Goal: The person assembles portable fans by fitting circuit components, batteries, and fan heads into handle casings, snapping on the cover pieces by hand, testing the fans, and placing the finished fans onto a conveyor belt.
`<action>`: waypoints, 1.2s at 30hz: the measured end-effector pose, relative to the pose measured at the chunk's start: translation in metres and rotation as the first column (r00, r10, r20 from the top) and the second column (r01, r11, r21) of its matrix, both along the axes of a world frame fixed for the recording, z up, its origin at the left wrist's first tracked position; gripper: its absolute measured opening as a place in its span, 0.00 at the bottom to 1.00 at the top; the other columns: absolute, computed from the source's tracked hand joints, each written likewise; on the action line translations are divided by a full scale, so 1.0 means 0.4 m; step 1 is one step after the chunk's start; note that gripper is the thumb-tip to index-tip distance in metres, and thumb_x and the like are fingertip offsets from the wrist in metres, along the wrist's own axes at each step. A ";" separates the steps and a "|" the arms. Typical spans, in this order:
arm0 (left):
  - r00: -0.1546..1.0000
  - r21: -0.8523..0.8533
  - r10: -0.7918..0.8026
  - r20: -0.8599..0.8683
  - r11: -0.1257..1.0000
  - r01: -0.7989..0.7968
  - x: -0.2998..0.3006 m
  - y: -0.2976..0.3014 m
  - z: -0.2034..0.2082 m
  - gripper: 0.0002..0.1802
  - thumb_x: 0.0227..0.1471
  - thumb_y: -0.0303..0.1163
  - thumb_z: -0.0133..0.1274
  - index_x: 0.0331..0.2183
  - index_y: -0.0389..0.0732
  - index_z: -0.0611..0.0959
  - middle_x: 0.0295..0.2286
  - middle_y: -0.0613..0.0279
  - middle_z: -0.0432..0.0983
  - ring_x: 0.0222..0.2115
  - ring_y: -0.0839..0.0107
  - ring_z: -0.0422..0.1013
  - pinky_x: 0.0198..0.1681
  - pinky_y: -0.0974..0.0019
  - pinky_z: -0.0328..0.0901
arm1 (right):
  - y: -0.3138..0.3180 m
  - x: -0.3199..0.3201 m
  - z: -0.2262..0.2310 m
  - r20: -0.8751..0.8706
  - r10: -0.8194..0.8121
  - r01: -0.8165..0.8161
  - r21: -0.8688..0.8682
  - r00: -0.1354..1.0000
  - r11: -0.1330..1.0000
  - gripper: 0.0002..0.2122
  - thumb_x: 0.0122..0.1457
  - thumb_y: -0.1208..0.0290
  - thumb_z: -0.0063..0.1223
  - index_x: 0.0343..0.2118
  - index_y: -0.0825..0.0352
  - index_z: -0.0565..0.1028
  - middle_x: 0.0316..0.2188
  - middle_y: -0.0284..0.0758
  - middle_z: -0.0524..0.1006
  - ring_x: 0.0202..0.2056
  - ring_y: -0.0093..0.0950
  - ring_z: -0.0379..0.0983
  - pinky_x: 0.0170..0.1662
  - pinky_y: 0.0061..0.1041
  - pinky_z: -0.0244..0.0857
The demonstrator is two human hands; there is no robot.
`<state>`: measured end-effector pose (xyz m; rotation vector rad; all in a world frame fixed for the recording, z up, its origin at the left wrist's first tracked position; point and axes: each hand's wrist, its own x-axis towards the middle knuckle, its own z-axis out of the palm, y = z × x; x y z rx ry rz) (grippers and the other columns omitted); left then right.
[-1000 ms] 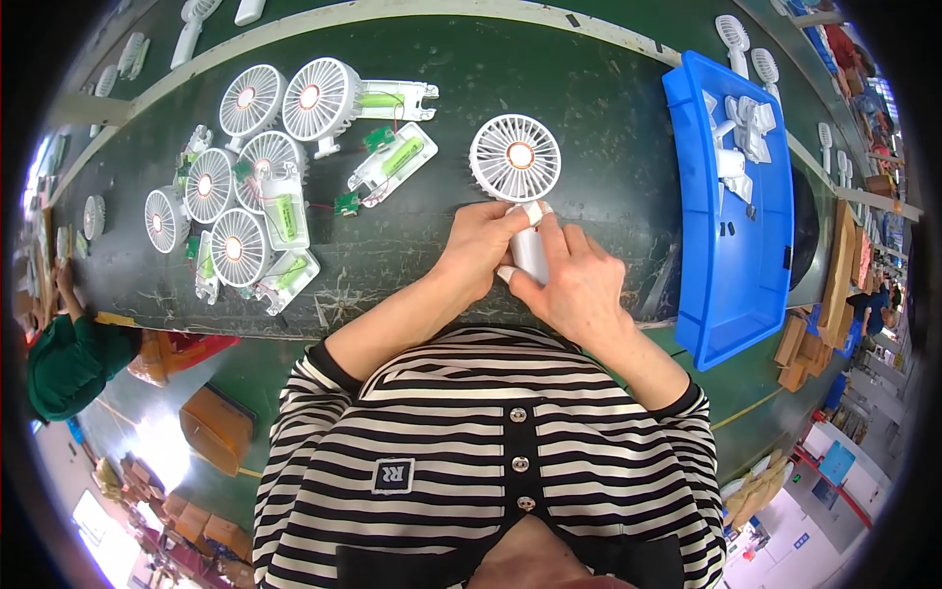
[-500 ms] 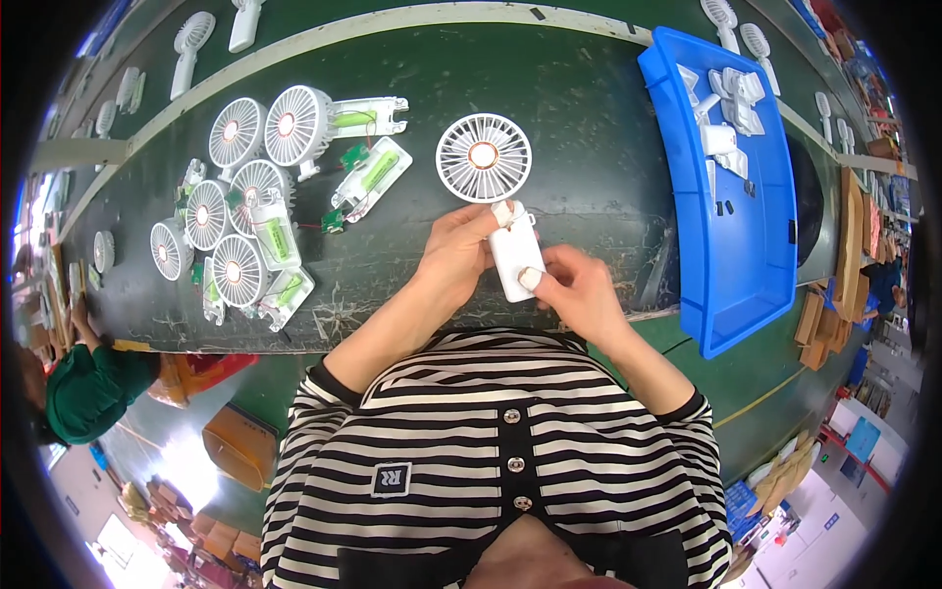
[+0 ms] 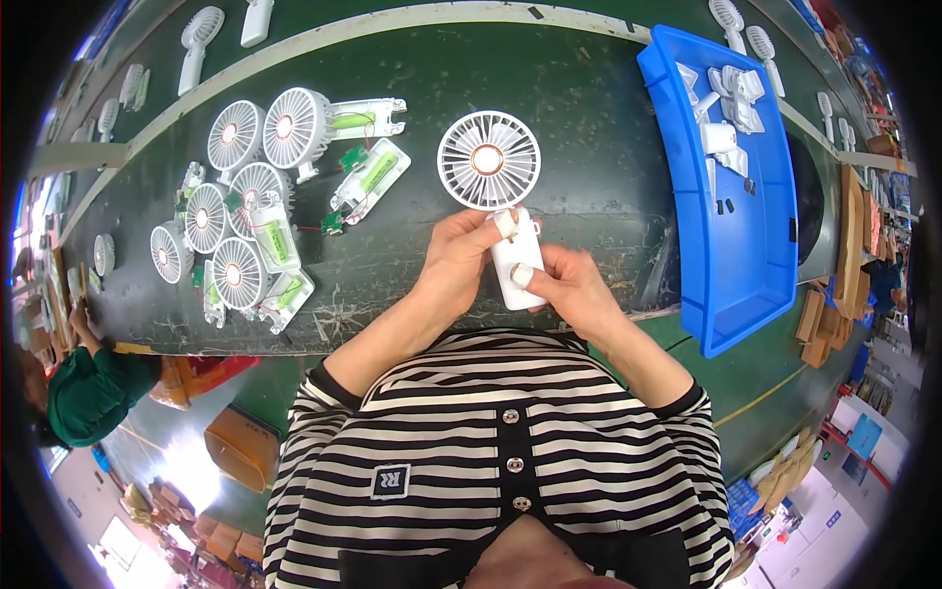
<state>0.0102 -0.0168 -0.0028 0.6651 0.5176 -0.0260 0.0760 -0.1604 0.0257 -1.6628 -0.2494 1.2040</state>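
Between my two hands I hold a white handheld fan, its round slatted head [image 3: 489, 160] pointing away from me and its white handle [image 3: 514, 263] toward me. My left hand [image 3: 458, 257] is closed round the left side of the handle, thumb pressed near its top. Gripping the lower right side is my right hand [image 3: 577, 287], its thumb lying on the handle's face. White coverings show on both thumb tips. The fingers behind the handle are hidden.
To the left lie several partly assembled fans [image 3: 238, 272] with exposed green batteries, circuit boards and wires. A blue tray [image 3: 738, 309] with white plastic parts stands at the right. Finished-looking fans [image 3: 200, 44] lie beyond the pale strip. A person in green [image 3: 93, 393] is at far left.
The fan's head looks slightly larger and its handle more upright. My right thumb has shifted a little left and up on the handle. Both hands keep their hold.
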 end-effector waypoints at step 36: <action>0.994 -0.011 0.056 0.097 0.998 -0.056 0.012 -0.037 0.003 0.18 0.52 0.32 0.47 0.42 0.30 0.72 0.37 0.49 0.73 0.38 0.68 0.70 0.43 0.66 0.64 | 0.056 -0.005 0.007 0.183 -0.164 0.162 0.026 0.969 0.987 0.08 0.42 0.79 0.52 0.28 0.73 0.72 0.21 0.33 0.74 0.22 0.19 0.70 0.24 0.18 0.64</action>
